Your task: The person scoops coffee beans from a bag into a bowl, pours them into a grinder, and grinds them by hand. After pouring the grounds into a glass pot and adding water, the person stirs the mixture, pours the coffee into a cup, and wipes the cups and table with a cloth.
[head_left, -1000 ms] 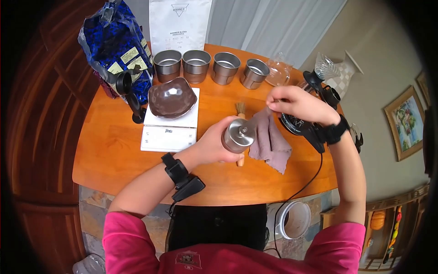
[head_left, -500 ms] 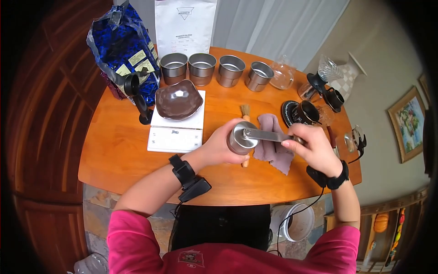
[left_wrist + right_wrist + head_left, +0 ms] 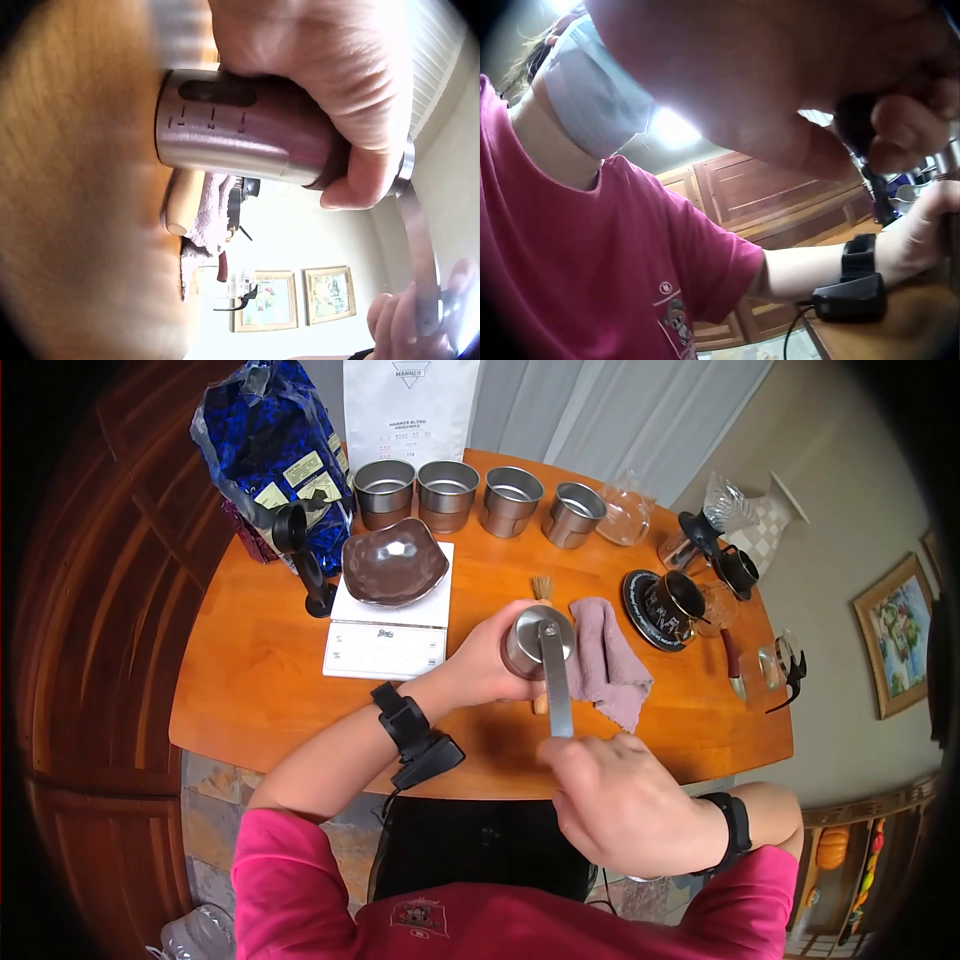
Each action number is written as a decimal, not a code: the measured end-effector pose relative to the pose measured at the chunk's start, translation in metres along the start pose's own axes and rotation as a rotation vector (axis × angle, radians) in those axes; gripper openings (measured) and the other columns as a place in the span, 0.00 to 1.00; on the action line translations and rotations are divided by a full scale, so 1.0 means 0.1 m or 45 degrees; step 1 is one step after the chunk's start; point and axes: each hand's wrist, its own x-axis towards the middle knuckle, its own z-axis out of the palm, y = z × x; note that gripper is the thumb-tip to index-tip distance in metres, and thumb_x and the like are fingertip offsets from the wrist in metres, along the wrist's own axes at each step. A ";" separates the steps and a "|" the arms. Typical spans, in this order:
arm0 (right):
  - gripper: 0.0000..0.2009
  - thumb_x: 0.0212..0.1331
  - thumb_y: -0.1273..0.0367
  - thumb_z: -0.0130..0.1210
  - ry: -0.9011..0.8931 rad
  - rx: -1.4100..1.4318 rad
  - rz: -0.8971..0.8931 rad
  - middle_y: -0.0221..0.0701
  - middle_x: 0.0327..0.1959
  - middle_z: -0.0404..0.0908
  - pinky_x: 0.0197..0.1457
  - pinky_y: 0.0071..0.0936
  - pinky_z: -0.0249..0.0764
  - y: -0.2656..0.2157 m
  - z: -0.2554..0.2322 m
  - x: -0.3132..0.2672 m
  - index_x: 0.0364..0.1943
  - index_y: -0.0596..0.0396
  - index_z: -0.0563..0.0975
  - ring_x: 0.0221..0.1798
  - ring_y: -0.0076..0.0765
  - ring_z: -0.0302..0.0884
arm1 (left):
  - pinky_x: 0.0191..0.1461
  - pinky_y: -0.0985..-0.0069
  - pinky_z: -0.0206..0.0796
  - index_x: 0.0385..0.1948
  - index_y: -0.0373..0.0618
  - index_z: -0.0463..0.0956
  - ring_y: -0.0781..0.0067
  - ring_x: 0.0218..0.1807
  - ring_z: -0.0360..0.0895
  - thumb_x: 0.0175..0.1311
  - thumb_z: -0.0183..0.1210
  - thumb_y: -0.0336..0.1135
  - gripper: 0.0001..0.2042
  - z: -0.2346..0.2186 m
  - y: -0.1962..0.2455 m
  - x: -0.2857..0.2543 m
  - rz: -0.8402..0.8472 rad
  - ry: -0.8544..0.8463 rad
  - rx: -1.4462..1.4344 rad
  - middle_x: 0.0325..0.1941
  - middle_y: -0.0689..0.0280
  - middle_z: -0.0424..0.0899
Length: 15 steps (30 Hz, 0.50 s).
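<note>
Over the smooth, glossy wooden tabletop (image 3: pixel 505 755), my left grip (image 3: pixel 487 660) curls round the brushed-metal, cylindrical grinder (image 3: pixel 526 643), held nearly upright beside a nubbly mauve cloth (image 3: pixel 605 660). My right grip (image 3: pixel 635 805), back of the hand upward and elbow bent, closes its fingers on the dark knob (image 3: pixel 853 124) of the flat steel crank (image 3: pixel 556 690), which points toward me.
</note>
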 end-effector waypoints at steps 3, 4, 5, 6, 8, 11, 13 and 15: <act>0.11 0.45 0.74 0.52 -0.189 -0.115 -0.075 0.33 0.21 0.72 0.27 0.32 0.66 -0.08 -0.05 0.15 0.35 0.58 0.68 0.19 0.38 0.70 | 0.56 0.75 0.62 0.54 0.43 0.61 0.75 0.51 0.69 0.36 0.69 0.28 0.36 -0.02 0.08 -0.01 -0.187 -0.049 -0.199 0.48 0.66 0.72; 0.12 0.44 0.74 0.52 -0.233 -0.133 -0.086 0.33 0.20 0.71 0.26 0.32 0.65 -0.12 -0.06 0.22 0.36 0.59 0.68 0.19 0.39 0.70 | 0.55 0.76 0.62 0.54 0.43 0.61 0.75 0.50 0.69 0.37 0.68 0.27 0.36 -0.02 0.07 -0.01 -0.133 -0.044 -0.161 0.48 0.66 0.72; 0.14 0.43 0.75 0.53 -0.276 -0.154 -0.098 0.33 0.19 0.71 0.26 0.32 0.65 -0.16 -0.06 0.29 0.37 0.60 0.68 0.20 0.40 0.71 | 0.54 0.76 0.63 0.54 0.43 0.61 0.75 0.50 0.69 0.37 0.68 0.27 0.36 -0.01 0.05 -0.01 -0.076 -0.039 -0.122 0.47 0.67 0.72; 0.15 0.41 0.75 0.54 -0.321 -0.175 -0.108 0.34 0.18 0.70 0.25 0.31 0.65 -0.18 -0.06 0.36 0.37 0.61 0.68 0.20 0.40 0.71 | 0.54 0.76 0.63 0.54 0.44 0.61 0.75 0.50 0.70 0.38 0.68 0.27 0.35 -0.01 0.03 -0.01 -0.018 -0.035 -0.085 0.47 0.67 0.72; 0.14 0.41 0.75 0.54 -0.290 -0.093 -0.132 0.34 0.17 0.70 0.24 0.30 0.65 -0.19 0.00 0.52 0.35 0.61 0.68 0.21 0.38 0.72 | 0.52 0.77 0.64 0.54 0.43 0.61 0.76 0.49 0.70 0.40 0.68 0.27 0.34 -0.01 0.04 -0.01 0.023 -0.043 -0.013 0.47 0.67 0.71; 0.13 0.41 0.75 0.55 -0.156 -0.102 -0.233 0.33 0.16 0.71 0.23 0.29 0.66 -0.19 0.08 0.72 0.34 0.62 0.68 0.21 0.37 0.74 | 0.49 0.77 0.66 0.53 0.43 0.61 0.77 0.47 0.71 0.41 0.67 0.28 0.33 0.00 0.14 -0.02 -0.034 -0.036 -0.025 0.46 0.67 0.72; 0.12 0.40 0.76 0.55 -0.192 -0.039 -0.266 0.34 0.17 0.74 0.21 0.30 0.68 -0.15 0.09 0.86 0.32 0.62 0.68 0.21 0.39 0.77 | 0.48 0.77 0.66 0.52 0.43 0.62 0.77 0.47 0.71 0.41 0.67 0.29 0.32 0.03 0.25 -0.03 -0.104 -0.038 -0.063 0.46 0.66 0.73; 0.12 0.40 0.76 0.55 -0.161 -0.086 -0.332 0.36 0.17 0.74 0.21 0.31 0.69 -0.07 0.07 1.00 0.31 0.63 0.68 0.21 0.40 0.77 | 0.49 0.76 0.65 0.51 0.43 0.64 0.77 0.47 0.71 0.40 0.68 0.29 0.31 0.04 0.30 -0.03 -0.130 -0.084 -0.049 0.45 0.66 0.73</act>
